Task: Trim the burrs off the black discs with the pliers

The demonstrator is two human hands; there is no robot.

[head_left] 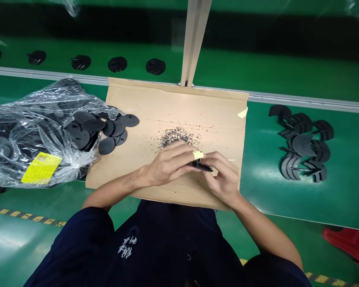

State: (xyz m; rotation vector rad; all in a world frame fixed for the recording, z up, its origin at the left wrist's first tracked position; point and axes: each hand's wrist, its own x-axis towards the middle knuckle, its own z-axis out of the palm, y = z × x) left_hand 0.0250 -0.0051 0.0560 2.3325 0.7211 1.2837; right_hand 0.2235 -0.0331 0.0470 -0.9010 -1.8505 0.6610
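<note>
Over the front part of a cardboard sheet [128, 93], a thin black disc [204, 167] is held tilted between both hands. My left hand [173, 162] pinches its left side, and a yellow wrap covers one fingertip. My right hand [224, 173] has its fingers closed on the disc's right side. A small dark piece shows on top of the disc between the fingertips, mostly hidden. Just beyond my hands, many tiny black bits [176, 135] lie scattered on the cardboard.
An open clear plastic bag [48, 131] of black discs [107, 146] spills onto the cardboard's left side. Stacked curved black parts [303, 144] lie at right. Behind a metal rail [287, 99], several black parts [155, 66] stand in a row. A metal post [194, 44] rises at centre.
</note>
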